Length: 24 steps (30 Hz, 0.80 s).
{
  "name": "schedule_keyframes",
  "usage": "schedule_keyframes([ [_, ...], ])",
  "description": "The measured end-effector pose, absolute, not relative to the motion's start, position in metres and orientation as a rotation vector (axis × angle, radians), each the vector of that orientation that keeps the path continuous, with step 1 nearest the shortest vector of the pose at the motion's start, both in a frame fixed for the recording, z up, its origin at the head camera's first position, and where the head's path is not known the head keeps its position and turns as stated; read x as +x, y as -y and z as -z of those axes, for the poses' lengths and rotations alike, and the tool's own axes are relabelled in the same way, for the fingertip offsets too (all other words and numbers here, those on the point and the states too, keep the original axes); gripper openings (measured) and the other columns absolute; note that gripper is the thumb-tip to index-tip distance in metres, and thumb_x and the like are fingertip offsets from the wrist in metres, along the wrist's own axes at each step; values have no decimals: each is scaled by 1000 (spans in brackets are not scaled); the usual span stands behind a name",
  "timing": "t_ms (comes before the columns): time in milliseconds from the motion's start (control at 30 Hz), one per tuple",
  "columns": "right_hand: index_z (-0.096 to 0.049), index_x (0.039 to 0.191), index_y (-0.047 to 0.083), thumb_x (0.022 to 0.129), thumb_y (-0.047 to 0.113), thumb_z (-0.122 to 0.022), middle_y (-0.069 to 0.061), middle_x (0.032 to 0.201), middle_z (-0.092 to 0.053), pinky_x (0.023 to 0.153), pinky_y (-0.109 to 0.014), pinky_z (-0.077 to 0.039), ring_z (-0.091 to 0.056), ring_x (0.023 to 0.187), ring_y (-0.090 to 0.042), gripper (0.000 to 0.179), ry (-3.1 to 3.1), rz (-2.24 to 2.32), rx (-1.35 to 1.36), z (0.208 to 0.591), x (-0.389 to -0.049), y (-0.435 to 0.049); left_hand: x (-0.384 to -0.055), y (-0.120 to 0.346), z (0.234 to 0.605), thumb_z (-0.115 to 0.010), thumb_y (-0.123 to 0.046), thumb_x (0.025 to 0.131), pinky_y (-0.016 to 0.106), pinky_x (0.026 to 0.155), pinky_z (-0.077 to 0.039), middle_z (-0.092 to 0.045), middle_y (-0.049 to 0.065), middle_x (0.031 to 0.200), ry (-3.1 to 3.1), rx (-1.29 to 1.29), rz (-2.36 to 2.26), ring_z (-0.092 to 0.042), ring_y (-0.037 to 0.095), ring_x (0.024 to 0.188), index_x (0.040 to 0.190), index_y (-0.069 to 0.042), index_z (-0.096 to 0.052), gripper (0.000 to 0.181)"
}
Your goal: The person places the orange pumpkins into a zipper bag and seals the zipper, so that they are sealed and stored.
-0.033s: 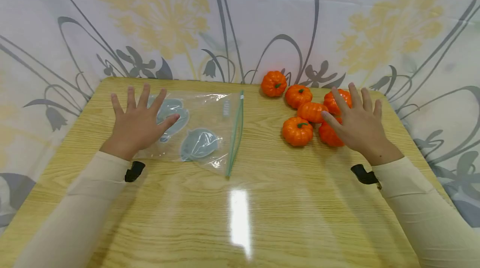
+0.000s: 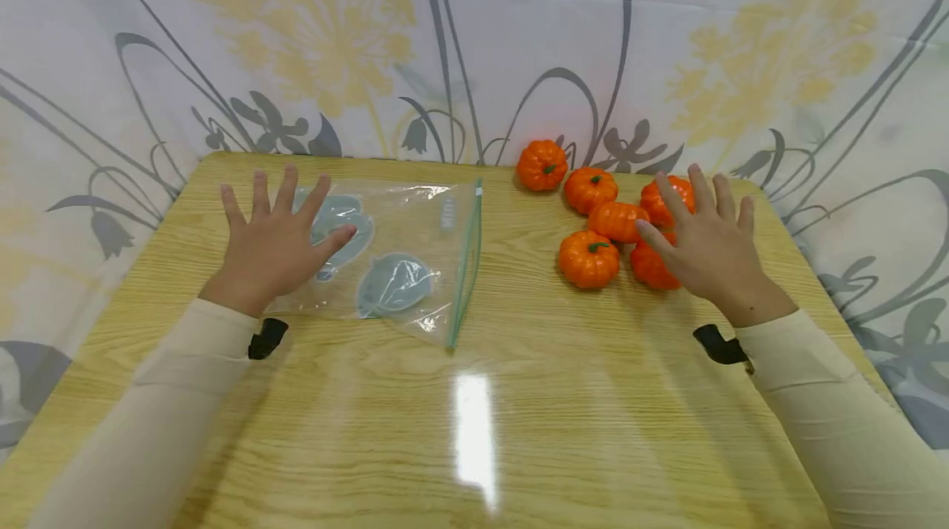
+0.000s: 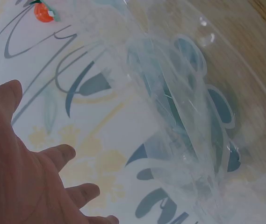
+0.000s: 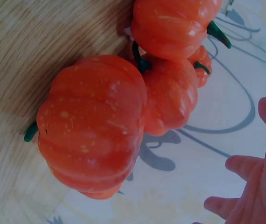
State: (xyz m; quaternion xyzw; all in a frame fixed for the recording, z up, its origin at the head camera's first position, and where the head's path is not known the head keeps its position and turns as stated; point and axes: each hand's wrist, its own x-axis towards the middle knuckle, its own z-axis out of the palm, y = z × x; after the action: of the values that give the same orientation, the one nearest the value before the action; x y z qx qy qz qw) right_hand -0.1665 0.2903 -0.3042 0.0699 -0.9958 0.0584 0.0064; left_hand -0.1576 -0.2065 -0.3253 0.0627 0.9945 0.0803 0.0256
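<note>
My left hand (image 2: 270,253), fingers spread, is over the left part of a clear zip bag (image 2: 415,216) with a green seal strip along its right edge. Pale blue printed shapes show on the bag; its plastic also fills much of the left wrist view. Several small orange pumpkins (image 2: 589,260) with green stems lie grouped at the back right. Over the rightmost of them spreads my right hand (image 2: 715,253), palm down and holding nothing. In the right wrist view a pumpkin (image 4: 95,121) lies on its side, apart from the fingers (image 4: 245,165).
The wooden table (image 2: 385,430) carries everything and has a bright reflection near its front middle. Behind it hangs a flower-patterned cloth (image 2: 474,43) down to the table's back edge. Black bands (image 2: 267,339) sit at both wrists.
</note>
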Motion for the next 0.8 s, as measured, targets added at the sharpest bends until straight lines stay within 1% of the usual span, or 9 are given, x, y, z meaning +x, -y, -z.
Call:
schedule_keyframes([
  [233,-8,162,23,101,67,-28,-22,166,6,111,-78,5,5,150,-53,78,3104,-213,249,305,-169,-284,-156,206,326,-23,-78,94,74,107,23,7,20,167,-3075,184,-246,18,52,148,162,-27,-2,88],
  [333,-12,162,21,101,65,-30,-24,166,2,111,-77,3,3,150,-53,77,3088,-231,272,305,-168,-279,-155,204,326,-24,-78,94,75,108,19,2,22,167,-3096,194,-243,13,53,149,162,-26,-4,88],
  [367,-14,162,19,102,63,-32,-24,166,-1,111,-77,-1,0,149,-54,76,3073,-239,281,304,-168,-277,-155,203,326,-25,-77,95,75,109,17,-1,22,167,-3106,202,-250,10,52,150,162,-26,-6,87],
  [433,-22,160,16,103,58,-37,-27,163,-13,111,-76,-11,-13,146,-54,73,3031,-284,297,303,-165,-272,-154,198,325,-30,-73,97,76,112,8,-10,23,166,-3129,220,-275,-1,51,151,162,-24,-12,83],
  [533,-38,153,8,103,46,-47,-29,152,-35,104,-71,-29,-34,135,-52,63,2962,-400,321,304,-159,-261,-151,185,324,-42,-60,100,72,112,-22,-35,22,157,-3191,286,-330,-32,47,144,158,-19,-29,71],
  [600,-46,146,5,102,38,-53,-29,142,-46,97,-68,-39,-45,125,-50,56,2923,-470,332,306,-154,-254,-147,172,324,-49,-51,101,62,98,-44,-50,21,145,-3218,352,-384,-53,43,126,152,-15,-42,62],
  [667,-53,140,3,101,34,-56,-28,136,-52,88,-64,-46,-54,114,-47,50,2893,-520,335,310,-149,-247,-143,157,325,-53,-46,100,50,76,-55,-61,17,131,-3227,419,-445,-65,37,105,145,-13,-51,55],
  [733,-57,136,4,100,33,-58,-25,130,-56,79,-58,-49,-60,100,-41,47,2860,-546,334,316,-145,-241,-139,143,326,-55,-44,100,39,58,-52,-66,13,121,-3204,453,-517,-67,30,85,140,-14,-56,51],
  [800,-59,132,4,99,33,-60,-22,125,-58,72,-49,-49,-60,88,-35,44,2826,-572,328,322,-142,-235,-135,132,328,-57,-44,99,31,47,-44,-68,9,113,-3184,468,-558,-63,23,67,137,-15,-59,48],
])
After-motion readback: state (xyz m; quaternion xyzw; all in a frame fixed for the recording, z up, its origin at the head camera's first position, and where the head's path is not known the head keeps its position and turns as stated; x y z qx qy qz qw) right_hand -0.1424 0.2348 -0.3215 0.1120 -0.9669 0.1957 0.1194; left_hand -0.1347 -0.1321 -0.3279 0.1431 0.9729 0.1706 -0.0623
